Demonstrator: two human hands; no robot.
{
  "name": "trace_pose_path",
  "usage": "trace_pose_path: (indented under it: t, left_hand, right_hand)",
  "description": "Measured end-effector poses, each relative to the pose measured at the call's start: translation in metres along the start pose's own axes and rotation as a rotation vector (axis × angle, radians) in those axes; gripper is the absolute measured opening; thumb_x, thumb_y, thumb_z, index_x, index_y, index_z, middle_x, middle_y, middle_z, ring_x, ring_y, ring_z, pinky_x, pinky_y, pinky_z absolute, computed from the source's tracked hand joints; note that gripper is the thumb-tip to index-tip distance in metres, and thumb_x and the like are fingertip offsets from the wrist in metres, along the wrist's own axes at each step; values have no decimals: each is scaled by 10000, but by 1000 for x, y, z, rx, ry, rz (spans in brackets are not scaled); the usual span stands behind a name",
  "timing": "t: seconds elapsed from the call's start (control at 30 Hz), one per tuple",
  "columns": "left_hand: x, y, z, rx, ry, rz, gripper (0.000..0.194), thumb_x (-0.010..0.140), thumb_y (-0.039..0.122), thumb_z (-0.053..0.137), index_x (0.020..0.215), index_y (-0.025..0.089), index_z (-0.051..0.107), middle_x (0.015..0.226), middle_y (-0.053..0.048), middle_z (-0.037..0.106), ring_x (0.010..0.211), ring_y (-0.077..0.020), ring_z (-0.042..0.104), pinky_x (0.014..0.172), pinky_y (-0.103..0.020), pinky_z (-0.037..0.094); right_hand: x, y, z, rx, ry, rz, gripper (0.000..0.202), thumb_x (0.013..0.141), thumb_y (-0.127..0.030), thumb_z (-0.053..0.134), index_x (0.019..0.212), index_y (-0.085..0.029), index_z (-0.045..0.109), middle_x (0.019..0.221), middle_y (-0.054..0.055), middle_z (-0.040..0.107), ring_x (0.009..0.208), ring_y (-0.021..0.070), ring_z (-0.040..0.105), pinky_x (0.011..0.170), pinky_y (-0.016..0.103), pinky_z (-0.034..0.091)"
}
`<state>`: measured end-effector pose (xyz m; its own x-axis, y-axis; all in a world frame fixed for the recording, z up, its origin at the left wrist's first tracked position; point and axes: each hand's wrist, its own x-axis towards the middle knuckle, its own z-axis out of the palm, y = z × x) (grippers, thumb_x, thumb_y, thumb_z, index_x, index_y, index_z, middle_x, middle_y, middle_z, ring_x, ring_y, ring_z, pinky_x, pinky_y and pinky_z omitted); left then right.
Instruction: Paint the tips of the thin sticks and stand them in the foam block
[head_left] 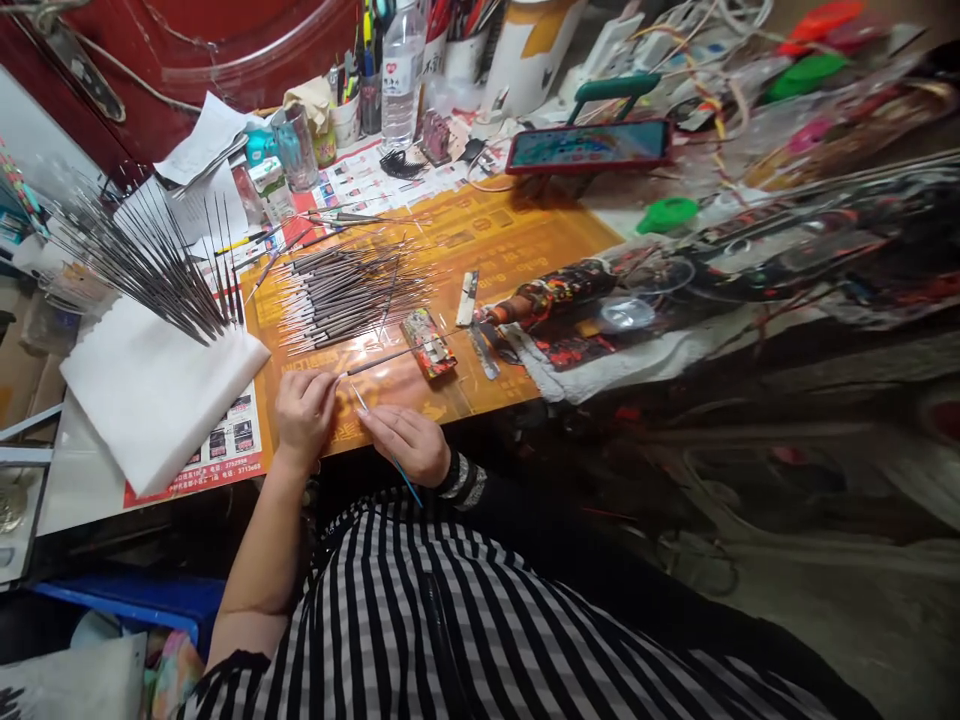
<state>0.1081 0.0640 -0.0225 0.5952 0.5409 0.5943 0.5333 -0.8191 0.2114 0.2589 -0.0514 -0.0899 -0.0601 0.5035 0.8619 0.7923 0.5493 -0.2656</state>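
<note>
My left hand (pixel 306 408) pinches the near end of a thin dark rod (pixel 379 362) over the table's front edge. The rod points right, its far tip above a small paint-stained block (pixel 429 343). My right hand (pixel 411 440) holds a slim blue brush (pixel 406 481), its tip up and left near the rod's held end. Behind my hands lies a pile of similar dark rods (pixel 341 295) on the orange sheet. More rods (pixel 169 265) stand fanned out in a white foam block (pixel 161 385) at the left.
A phone (pixel 589 147) on a green stand sits at the back, right of a water bottle (pixel 401 75) and pen cups. A paint-smeared roll (pixel 566 288) and a white cloth (pixel 622 362) lie to the right. The table edge (pixel 487 408) runs just before me.
</note>
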Motion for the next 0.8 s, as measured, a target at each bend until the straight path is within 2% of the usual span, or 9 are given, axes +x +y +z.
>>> trace_pose_path:
  t: [0.27, 0.47, 0.67, 0.8]
  left_hand:
    - [-1, -1, 0, 10, 38, 61, 173, 979, 248, 552, 971, 181, 711, 892, -63, 699, 832, -185, 581, 812, -330, 483]
    - [-2, -1, 0, -7, 2, 11, 184, 983, 276, 545, 975, 197, 711, 905, -65, 700, 839, -188, 581, 815, -339, 482]
    - [-2, -1, 0, -13, 30, 34, 169, 977, 257, 555, 983, 190, 710, 897, -64, 699, 833, -185, 575, 802, -327, 484]
    - [-3, -1, 1, -11, 24, 24, 179, 979, 267, 551, 978, 192, 714, 897, -66, 699, 837, -186, 574, 807, -330, 485]
  right_hand:
    - [0, -3, 0, -53, -40, 38, 596, 963, -69, 532, 1533, -108, 366, 1173, 171, 717, 1098, 261, 693, 915, 394, 613]
    - [0, -4, 0, -31, -47, 66, 553, 977, -74, 520, 1516, -131, 410, 1196, 160, 710, 1122, 255, 684, 932, 400, 607]
    - [4, -5, -2, -53, -46, 46, 618, 970, -63, 528, 1552, -108, 328, 1184, 169, 712, 1103, 260, 686, 919, 396, 604]
    - [4, -5, -2, -68, -59, 46, 599, 979, -70, 508, 1549, -106, 329, 1193, 167, 711, 1099, 255, 687, 922, 391, 601]
